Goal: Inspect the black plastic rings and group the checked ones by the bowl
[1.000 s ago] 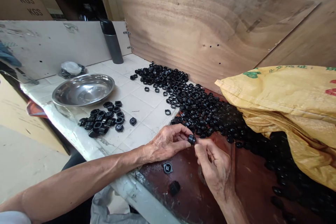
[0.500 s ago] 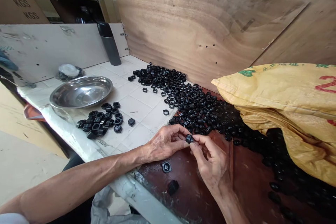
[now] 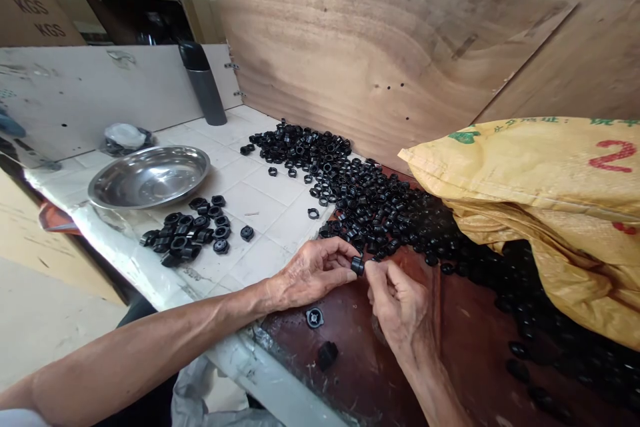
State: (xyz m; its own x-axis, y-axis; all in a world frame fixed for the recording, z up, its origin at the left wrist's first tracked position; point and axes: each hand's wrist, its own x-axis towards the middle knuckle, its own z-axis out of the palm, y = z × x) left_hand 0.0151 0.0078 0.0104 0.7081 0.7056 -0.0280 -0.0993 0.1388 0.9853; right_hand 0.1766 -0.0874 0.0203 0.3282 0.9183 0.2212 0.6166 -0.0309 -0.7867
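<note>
Between the thumb and fingers of my left hand (image 3: 320, 270) is a small round black plastic fitting (image 3: 357, 265). Just to its right, my right hand (image 3: 400, 297) has its thumb and forefinger pinched together; what they hold, if anything, is hidden. On the brown surface below lie two loose pieces: a black cap (image 3: 315, 317) with its inside facing up, and a darker cap (image 3: 327, 355) nearer the edge. Beyond my fingers spreads a big heap of black rings (image 3: 325, 153) that runs into rounder black parts (image 3: 440, 227) on the right.
A cluster of black fittings (image 3: 185, 233) lies on the white tabletop, with a steel bowl (image 3: 150, 177) behind it. A dark flask (image 3: 203, 87) stands by the wooden board (image 3: 390, 40). A yellow woven sack (image 3: 525, 173) covers the right side.
The fingers of my right hand have drawn slightly away from the fitting and curled in. My left hand keeps its hold. The view has shifted a little.
</note>
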